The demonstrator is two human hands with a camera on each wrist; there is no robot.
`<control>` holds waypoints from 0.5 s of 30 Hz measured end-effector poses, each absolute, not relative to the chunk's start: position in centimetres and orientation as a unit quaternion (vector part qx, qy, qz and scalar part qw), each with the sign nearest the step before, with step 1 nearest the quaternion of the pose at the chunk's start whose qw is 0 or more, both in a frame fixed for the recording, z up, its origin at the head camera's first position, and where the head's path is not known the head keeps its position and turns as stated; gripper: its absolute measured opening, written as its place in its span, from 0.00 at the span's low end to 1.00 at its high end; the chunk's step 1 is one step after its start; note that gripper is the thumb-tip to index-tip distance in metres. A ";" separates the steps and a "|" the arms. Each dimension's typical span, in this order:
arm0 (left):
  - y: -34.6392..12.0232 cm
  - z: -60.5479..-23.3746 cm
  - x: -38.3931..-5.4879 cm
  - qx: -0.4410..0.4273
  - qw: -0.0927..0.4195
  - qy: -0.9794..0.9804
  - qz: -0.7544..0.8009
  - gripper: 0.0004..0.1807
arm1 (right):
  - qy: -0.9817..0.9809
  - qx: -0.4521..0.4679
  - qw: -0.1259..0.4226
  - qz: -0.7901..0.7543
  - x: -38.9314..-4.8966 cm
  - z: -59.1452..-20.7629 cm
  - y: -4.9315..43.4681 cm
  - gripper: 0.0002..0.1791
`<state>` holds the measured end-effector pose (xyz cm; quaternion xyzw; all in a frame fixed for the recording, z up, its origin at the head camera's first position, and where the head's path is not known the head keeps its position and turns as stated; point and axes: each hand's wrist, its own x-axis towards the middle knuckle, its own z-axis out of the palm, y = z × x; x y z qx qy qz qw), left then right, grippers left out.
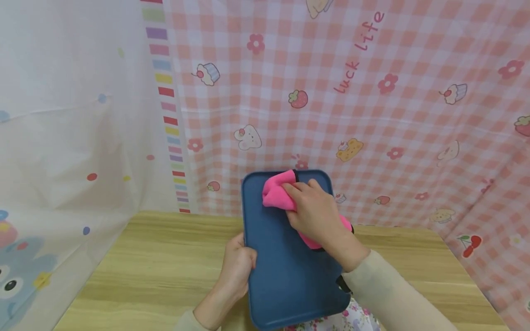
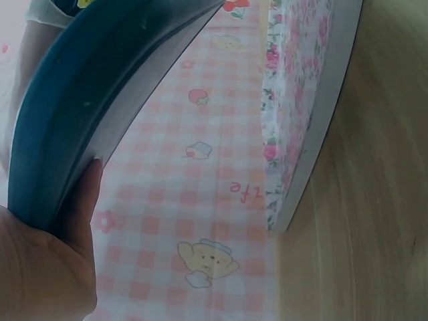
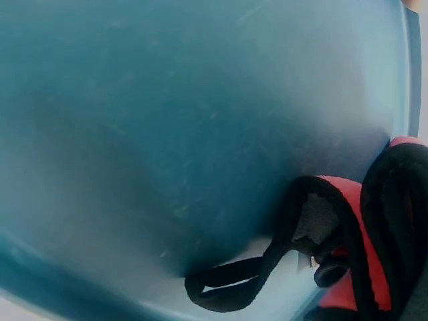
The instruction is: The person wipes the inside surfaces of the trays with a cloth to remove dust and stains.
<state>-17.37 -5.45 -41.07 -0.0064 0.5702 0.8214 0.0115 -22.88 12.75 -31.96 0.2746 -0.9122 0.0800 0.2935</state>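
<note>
A blue rectangular tray [image 1: 290, 285] with a raised rim is held up at a tilt above the table. My left hand [image 1: 238, 266] grips its left edge, thumb over the rim on the inner face. In the left wrist view, fingers of that hand lie against the tray's underside. My right hand [image 1: 316, 214] holds a bunched pink cloth [image 1: 278, 193] with black edging against the upper part of the tray's inner face. Seen from the right wrist, the cloth's black trim [image 3: 287, 234] lies over the tray's faintly speckled surface [image 3: 154, 134].
Beneath the tray, a flat thing with a white floral surface [image 1: 343, 319] lies on the wood-grain table [image 1: 174, 266]. A pink checked curtain [image 1: 265, 115] hangs behind, and a white printed sheet [image 1: 83, 138] hangs at left.
</note>
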 end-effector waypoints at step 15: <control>-5.6 -41.2 -17.5 0.000 0.011 0.564 0.826 0.34 | -0.922 0.294 0.234 0.096 -20.6 -34.6 14.6 0.26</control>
